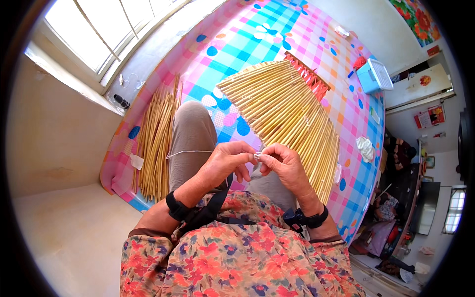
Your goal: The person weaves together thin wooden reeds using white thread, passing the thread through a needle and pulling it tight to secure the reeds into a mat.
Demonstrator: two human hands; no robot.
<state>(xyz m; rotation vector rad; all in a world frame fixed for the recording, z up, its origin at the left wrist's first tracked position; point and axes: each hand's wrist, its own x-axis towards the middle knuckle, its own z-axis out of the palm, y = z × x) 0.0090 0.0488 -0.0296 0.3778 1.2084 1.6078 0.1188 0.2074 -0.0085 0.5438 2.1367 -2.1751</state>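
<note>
Together, left hand (225,163) and right hand (282,163) pinch a thin white thread (190,152) (taut); pale, fine.

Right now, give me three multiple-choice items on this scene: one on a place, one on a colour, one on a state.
1. Where does the loose bundle of sticks lie?
A. By the person's left leg
B. Inside the blue box
C. On the window sill

2. What colour is the box at the far edge of the checked cloth?
A. Black
B. Light blue
C. Yellow

3. What are the two hands doing?
A. Resting flat on the cloth
B. Pinching a thin white thread together
C. Gripping the woven stick mat

Answers:
1. A, the bundle lies on the cloth beside the left leg.
2. B, its walls show light blue.
3. B, the left hand and right hand meet fingertip to fingertip on the thread.
</note>
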